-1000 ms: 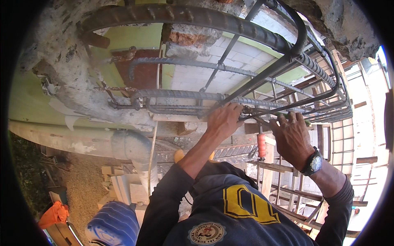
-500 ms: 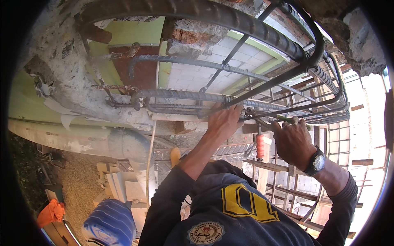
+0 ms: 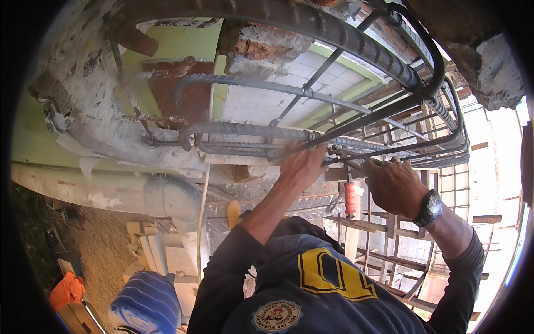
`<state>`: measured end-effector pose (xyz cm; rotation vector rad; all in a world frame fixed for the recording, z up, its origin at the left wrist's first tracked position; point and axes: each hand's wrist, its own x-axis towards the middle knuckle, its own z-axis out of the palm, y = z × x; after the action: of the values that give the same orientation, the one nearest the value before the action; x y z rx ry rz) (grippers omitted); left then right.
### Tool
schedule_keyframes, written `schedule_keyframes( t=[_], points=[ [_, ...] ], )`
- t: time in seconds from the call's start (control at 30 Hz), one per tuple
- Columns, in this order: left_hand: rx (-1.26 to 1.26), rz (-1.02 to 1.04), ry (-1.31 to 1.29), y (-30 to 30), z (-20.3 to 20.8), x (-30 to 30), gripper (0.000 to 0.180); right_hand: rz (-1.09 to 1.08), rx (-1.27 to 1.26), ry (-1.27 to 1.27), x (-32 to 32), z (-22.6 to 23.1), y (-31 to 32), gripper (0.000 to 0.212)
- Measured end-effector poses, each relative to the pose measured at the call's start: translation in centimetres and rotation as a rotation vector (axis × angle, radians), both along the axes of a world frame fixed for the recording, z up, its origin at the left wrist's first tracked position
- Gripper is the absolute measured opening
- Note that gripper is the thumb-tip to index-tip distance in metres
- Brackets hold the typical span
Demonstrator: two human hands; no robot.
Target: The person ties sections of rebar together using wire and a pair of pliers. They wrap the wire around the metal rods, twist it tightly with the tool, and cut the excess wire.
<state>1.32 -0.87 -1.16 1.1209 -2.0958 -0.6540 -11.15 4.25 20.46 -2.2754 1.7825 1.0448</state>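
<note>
A cage of ribbed steel rebar (image 3: 250, 130) stretches across in front of me, tied with thinner dark stirrups (image 3: 356, 121). My left hand (image 3: 302, 166) is closed on a lower bar of it, its fingertips partly hidden behind the steel. Just right of it, my right hand (image 3: 392, 188) is closed around a green-handled tool (image 3: 377, 162) that looks like pliers. Its dark metal end points at the lower bars beside my left hand. Most of this tool is covered by my fingers. An orange-red handle (image 3: 350, 199) hangs upright below the bars, between my hands.
Broken concrete (image 3: 89, 100) surrounds the bars on the left, with a rough chunk (image 3: 495, 72) at upper right. A grey pipe (image 3: 167, 197) bends downward at left. Far below are a blue striped container (image 3: 146, 303), an orange cloth (image 3: 68, 290) and timber framing (image 3: 384, 228).
My right hand has shifted slightly left and down and turned, covering more of the green handle. My left hand stays on the bar.
</note>
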Motion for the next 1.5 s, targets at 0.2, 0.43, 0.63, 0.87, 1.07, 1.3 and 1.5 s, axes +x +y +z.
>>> schedule_keyframes(
  t=[0.2,0.43,0.63,0.87,1.07,1.3,1.5],
  points=[
    [-0.015,0.004,0.011,0.2,-0.2,-0.1,0.051,0.073,-0.002,0.087,0.2,-0.2,0.4,0.017],
    [0.091,-0.029,-0.044,0.2,0.2,0.2,0.051,0.163,-0.134,-0.048,-1.6,-0.8,1.6,0.022],
    [0.023,-0.007,-0.029,0.2,-0.1,-0.1,0.051,-0.007,0.031,-0.096,-1.5,0.8,0.4,0.022],
    [0.020,0.002,0.037,0.1,0.1,-0.1,0.046,-0.334,0.232,-0.444,-5.5,-0.3,-0.9,0.029],
    [0.009,0.011,0.038,0.4,-0.4,-0.7,0.045,-1.274,0.641,-1.045,-11.3,-1.8,-1.2,0.045],
    [-0.111,0.035,0.172,0.4,-0.3,0.2,0.035,-0.340,0.202,-0.282,-7.7,-2.0,1.1,0.046],
    [0.046,0.002,0.018,0.3,-0.2,-0.4,0.044,0.008,-0.240,-0.093,-6.3,-2.7,3.5,0.033]
  ],
)
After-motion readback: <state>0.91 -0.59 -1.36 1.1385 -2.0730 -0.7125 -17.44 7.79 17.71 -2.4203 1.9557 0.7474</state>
